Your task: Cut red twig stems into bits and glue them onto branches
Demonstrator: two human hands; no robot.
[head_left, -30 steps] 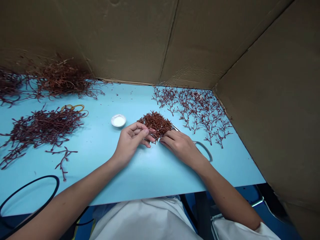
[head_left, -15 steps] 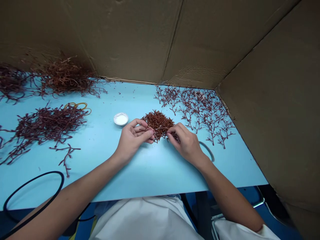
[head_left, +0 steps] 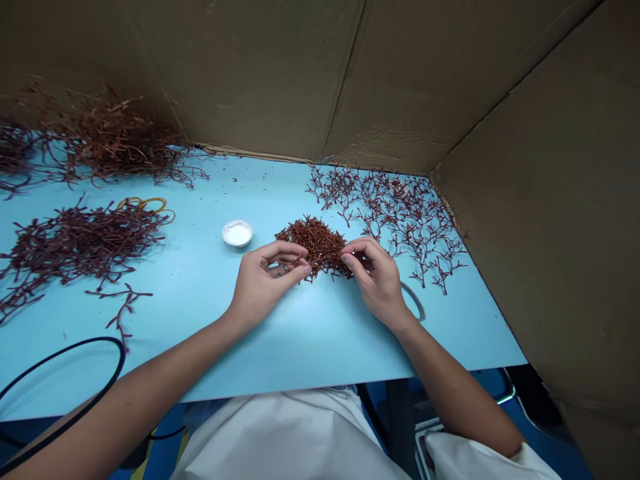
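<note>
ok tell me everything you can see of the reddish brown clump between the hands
The clump is a dense, roughly oval mat of short, thin, branching reddish-brown sprigs, tangled together, spiky tips poking out all round. It sits over the light blue table top, pinched at its edges by the fingertips of the left hand and right hand; whether it touches the table cannot be told.

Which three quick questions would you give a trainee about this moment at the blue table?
1. Which item do the left hand and right hand both touch? A) black cord B) reddish-brown twig clump C) rubber bands
2. True or false: the small white dish holds something white.
3. What material is the wall behind the blue table?

Key: 1 B; 2 true; 3 cardboard.
</note>
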